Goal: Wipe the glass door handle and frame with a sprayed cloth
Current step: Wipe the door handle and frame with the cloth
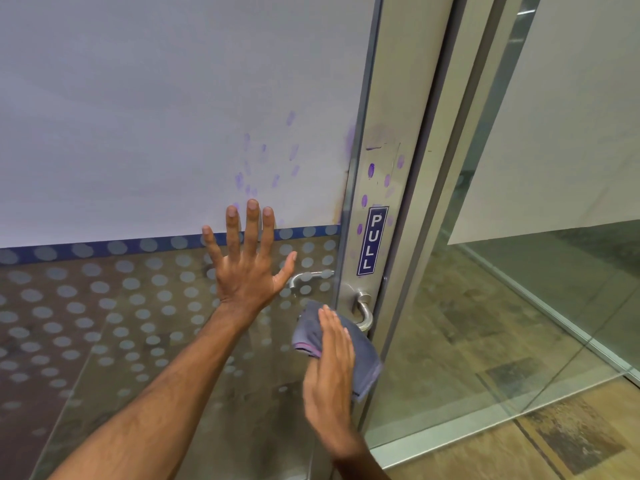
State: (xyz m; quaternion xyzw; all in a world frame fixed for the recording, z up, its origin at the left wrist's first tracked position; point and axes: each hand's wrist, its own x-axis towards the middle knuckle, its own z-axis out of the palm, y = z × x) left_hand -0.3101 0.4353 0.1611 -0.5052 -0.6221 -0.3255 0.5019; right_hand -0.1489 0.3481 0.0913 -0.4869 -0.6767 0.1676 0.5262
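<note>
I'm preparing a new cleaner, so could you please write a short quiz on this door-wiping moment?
1. True or false: the left hand lies flat and spread on the frosted glass door panel.
2. What does the right hand press against the door? A) spray bottle B) folded grey-blue cloth C) sponge
3. What word is on the blue vertical sticker above the curved silver metal handle?

Key:
1. True.
2. B.
3. PULL. Purple smudges remain on the brushed metal frame above it.

hands: two counted, left hand (pixel 247 271), right hand (pixel 329 368) | cloth (pixel 313 332): one | door handle (pixel 363 315): one | PULL sign (pixel 372 240): one
</note>
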